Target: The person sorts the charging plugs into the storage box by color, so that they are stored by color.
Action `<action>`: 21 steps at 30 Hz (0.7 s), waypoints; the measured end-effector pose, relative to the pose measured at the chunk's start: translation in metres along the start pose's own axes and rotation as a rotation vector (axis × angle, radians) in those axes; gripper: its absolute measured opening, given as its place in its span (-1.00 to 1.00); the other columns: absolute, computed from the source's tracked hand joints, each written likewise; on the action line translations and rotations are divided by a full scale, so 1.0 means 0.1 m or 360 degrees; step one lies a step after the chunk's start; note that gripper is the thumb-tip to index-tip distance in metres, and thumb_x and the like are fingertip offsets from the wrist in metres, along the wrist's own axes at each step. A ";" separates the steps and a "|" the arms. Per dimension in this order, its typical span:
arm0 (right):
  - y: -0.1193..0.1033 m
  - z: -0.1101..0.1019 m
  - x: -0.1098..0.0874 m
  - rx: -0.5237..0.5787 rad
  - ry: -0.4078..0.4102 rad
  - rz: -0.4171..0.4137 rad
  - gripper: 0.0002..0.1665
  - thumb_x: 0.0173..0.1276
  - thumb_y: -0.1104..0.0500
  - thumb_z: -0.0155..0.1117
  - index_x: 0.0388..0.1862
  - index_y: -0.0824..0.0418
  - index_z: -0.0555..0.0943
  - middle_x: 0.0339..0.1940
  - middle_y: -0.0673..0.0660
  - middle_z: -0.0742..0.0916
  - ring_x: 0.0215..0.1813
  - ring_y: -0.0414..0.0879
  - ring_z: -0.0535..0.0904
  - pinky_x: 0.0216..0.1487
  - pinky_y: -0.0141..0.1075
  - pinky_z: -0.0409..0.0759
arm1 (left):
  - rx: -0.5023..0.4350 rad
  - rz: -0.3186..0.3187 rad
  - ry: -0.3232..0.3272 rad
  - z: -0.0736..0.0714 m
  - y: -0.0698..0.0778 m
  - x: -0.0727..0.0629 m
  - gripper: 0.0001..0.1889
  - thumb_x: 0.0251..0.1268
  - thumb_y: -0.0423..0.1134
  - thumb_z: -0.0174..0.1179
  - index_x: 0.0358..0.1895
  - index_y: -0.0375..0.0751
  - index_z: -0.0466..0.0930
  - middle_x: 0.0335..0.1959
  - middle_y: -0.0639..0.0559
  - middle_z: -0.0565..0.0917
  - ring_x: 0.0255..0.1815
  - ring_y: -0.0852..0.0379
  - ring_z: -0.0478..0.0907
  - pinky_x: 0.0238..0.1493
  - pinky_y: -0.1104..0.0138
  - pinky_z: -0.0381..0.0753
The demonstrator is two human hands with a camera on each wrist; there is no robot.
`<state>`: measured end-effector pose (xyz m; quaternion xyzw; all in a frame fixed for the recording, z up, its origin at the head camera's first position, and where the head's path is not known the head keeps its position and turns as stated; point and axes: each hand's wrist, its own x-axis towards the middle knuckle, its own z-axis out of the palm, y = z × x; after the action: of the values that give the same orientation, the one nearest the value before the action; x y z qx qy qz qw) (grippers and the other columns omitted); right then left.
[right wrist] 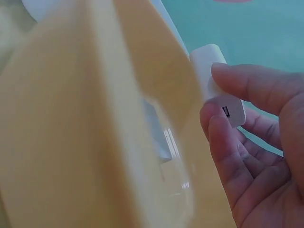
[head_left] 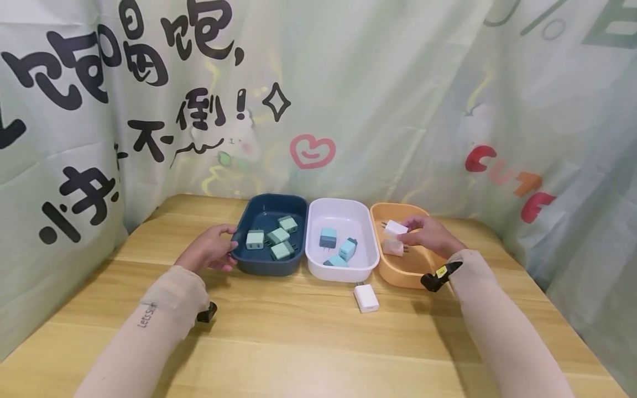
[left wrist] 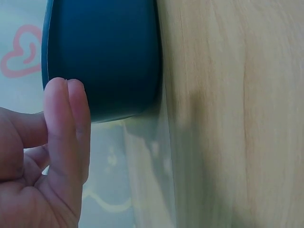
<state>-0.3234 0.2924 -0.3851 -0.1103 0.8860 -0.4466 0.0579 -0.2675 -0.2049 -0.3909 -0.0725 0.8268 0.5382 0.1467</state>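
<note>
At the left end of a navy blue bin (head_left: pixel 269 269), my left hand (head_left: pixel 214 249) holds the rim, its thumb at the top edge and fingers against the outer wall (left wrist: pixel 109 61). My right hand (head_left: pixel 425 235) pinches a white charger plug (head_left: pixel 395 228) between thumb and fingers above an orange bin (head_left: pixel 403 278). A port shows on the end of that charger (right wrist: pixel 218 85) in the right wrist view. Inside the orange bin lies another white charger (head_left: pixel 393 247). One more white charger (head_left: pixel 366 298) rests on the table in front of the bins.
Several pale green chargers (head_left: pixel 278 236) lie in the navy bin. The white bin (head_left: pixel 343 275) in the middle holds blue chargers (head_left: pixel 328 237). All three bins stand side by side on a wooden table (head_left: pixel 278 342), before a printed curtain (head_left: pixel 378 110).
</note>
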 end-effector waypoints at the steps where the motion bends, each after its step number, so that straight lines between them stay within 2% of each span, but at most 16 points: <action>1: 0.00 0.00 0.02 0.0007 0.0007 -0.0001 -0.52 0.24 0.24 0.39 0.01 0.48 0.44 -0.10 0.28 0.53 -0.17 -0.02 0.53 -0.11 -0.26 0.64 | -0.0002 0.0004 0.0000 0.00 0.00 0.00 -0.51 0.52 -0.41 -0.11 0.45 -0.22 0.10 -0.14 -0.32 0.54 -0.43 0.03 0.59 -0.42 0.22 0.70; 9: 0.03 -0.05 0.14 0.0034 0.0009 0.0059 -0.56 0.26 0.25 0.38 -0.03 0.48 0.42 -0.21 0.19 0.57 -0.22 -0.10 0.52 -0.18 -0.34 0.63 | -0.0030 0.0025 -0.0007 0.01 0.00 0.00 -0.50 0.51 -0.43 -0.11 0.44 -0.25 0.09 -0.24 -0.29 0.56 -0.47 0.06 0.59 -0.45 0.23 0.69; 15: 0.06 -0.11 0.21 0.0019 0.0002 0.0079 -0.58 0.25 0.24 0.40 -0.08 0.46 0.43 -0.26 0.17 0.59 -0.25 -0.10 0.56 -0.10 -0.21 0.65 | -0.0036 0.0028 0.0007 0.01 0.01 0.01 -0.51 0.51 -0.43 -0.11 0.44 -0.24 0.10 -0.23 -0.30 0.56 -0.48 0.06 0.59 -0.46 0.23 0.69; 21: 0.05 -0.14 0.24 0.0025 -0.0018 0.0108 -0.52 0.26 0.24 0.39 0.00 0.50 0.40 -0.19 0.21 0.58 -0.22 -0.11 0.56 -0.04 -0.17 0.64 | -0.0044 0.0020 0.0001 0.01 0.00 0.00 -0.50 0.51 -0.43 -0.11 0.45 -0.24 0.09 -0.22 -0.31 0.56 -0.49 0.06 0.59 -0.47 0.24 0.69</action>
<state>-0.3505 0.3002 -0.3805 -0.0823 0.8853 -0.4508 0.0788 -0.2677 -0.2038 -0.3910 -0.0695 0.8197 0.5505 0.1421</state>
